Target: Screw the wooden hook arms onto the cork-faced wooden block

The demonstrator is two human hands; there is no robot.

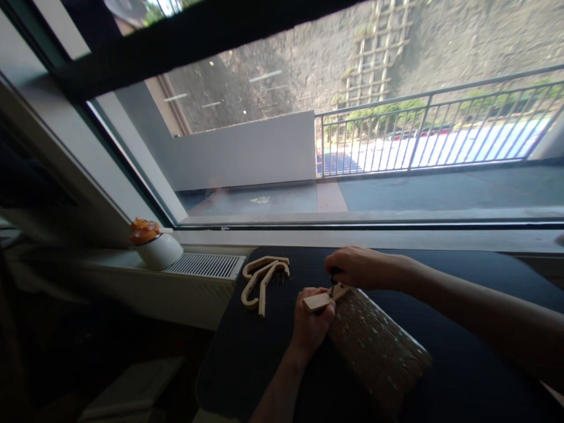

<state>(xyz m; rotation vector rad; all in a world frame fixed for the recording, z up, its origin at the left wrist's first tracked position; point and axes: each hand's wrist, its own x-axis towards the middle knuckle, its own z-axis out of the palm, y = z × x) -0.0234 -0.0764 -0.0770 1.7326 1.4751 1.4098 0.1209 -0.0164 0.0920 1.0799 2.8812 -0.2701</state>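
Observation:
My left hand (312,325) grips a pale wooden piece (318,302) at the near-left end of a rough brown board (379,343). Above it, the fingers of my right hand (352,266) are closed round the dark handle of a screwdriver (333,284). Its tip points down at the wooden piece; whether a screw sits under it is too small to tell. The board lies slantwise on the dark table (247,364). Left of my hands are pale wooden hook-shaped brackets (263,286), with several small screws (280,278) beside them.
The table's far edge meets a window sill (352,239) under a large window. To the left, a white vented ledge (207,265) carries a white pot (159,251) with an orange top (144,230). Outside stand a railing (423,132) and a stone wall.

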